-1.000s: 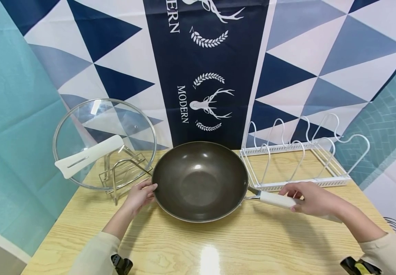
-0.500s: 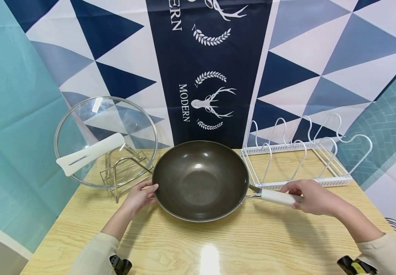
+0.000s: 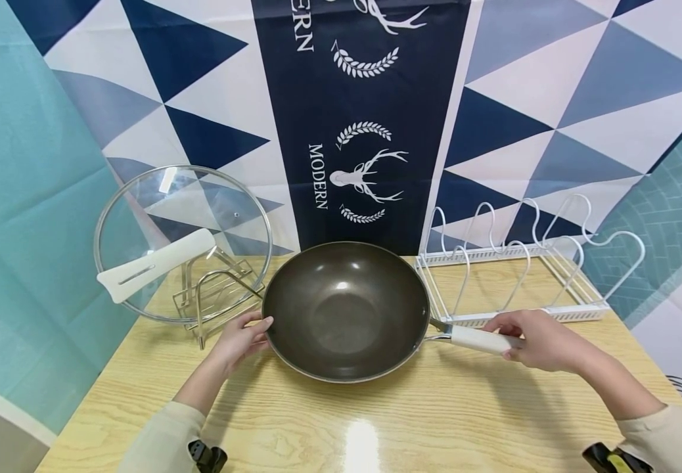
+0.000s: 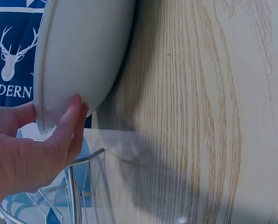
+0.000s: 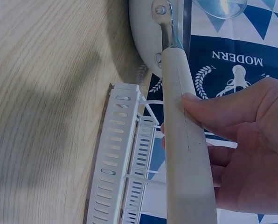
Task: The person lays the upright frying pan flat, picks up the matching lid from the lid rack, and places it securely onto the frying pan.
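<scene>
Hands: right (image 3: 539, 340) grips wok (image 3: 345, 309) handle; left (image 3: 240, 340) seemingly steadies rim

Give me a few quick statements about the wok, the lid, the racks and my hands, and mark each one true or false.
1. The right hand grips the wok by its white handle. True.
2. The glass lid sits on the wok. False: it stands upright in the metal stand, left of the wok.
3. The left hand touches the wok's rim. True.
4. The white rack holds plates. False: its slots hold nothing.
</scene>
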`<action>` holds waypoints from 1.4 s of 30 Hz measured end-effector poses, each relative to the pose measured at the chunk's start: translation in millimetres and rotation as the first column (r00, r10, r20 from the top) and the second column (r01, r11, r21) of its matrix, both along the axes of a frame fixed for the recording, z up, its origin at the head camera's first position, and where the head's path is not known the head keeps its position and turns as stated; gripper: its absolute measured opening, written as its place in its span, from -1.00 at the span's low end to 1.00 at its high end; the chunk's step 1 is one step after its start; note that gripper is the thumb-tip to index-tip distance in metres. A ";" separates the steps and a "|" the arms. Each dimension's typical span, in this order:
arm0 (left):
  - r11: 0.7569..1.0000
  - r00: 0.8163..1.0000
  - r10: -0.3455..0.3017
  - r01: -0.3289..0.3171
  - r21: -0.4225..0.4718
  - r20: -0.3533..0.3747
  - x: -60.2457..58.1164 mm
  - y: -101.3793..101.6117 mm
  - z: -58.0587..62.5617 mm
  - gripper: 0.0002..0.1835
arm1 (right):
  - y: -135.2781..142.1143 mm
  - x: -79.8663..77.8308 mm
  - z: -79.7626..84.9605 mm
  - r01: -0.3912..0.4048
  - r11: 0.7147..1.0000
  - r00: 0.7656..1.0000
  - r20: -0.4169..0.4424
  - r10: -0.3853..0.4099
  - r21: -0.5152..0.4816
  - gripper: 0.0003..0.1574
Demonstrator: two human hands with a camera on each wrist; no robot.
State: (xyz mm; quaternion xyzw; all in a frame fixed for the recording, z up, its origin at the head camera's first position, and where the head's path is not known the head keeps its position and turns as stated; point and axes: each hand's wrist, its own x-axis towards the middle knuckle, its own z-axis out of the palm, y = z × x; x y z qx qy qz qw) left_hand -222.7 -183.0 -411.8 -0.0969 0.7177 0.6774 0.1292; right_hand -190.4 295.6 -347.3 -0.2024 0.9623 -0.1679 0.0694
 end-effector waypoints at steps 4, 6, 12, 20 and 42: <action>1.000 1.000 0.002 -0.002 -0.002 -0.001 0.5 0.4 -0.2 -0.41 | 0.3 0.0 0.4 -0.006 1.000 1.000 -0.016 0.006 0.008 -0.57; 1.000 1.000 0.002 -0.002 -0.004 0.000 0.9 0.6 -0.2 -0.40 | 0.3 0.2 0.5 -0.010 1.000 1.000 -0.027 0.010 0.012 -0.57; 1.000 1.000 -0.004 0.004 -0.003 0.000 2.7 0.9 0.8 -0.38 | 0.7 1.1 0.5 -0.014 1.000 0.999 -0.041 0.014 0.009 -0.57; 1.000 1.000 -0.003 0.003 0.008 -0.006 3.5 2.1 2.7 -0.40 | 1.5 3.1 -1.0 -0.018 1.000 0.999 -0.040 0.017 -0.017 -0.58; 0.999 1.000 -0.027 0.027 0.021 -0.008 7.3 0.2 -2.9 -0.47 | 4.0 4.6 -3.0 -0.036 0.999 0.999 -0.037 0.036 -0.018 -0.58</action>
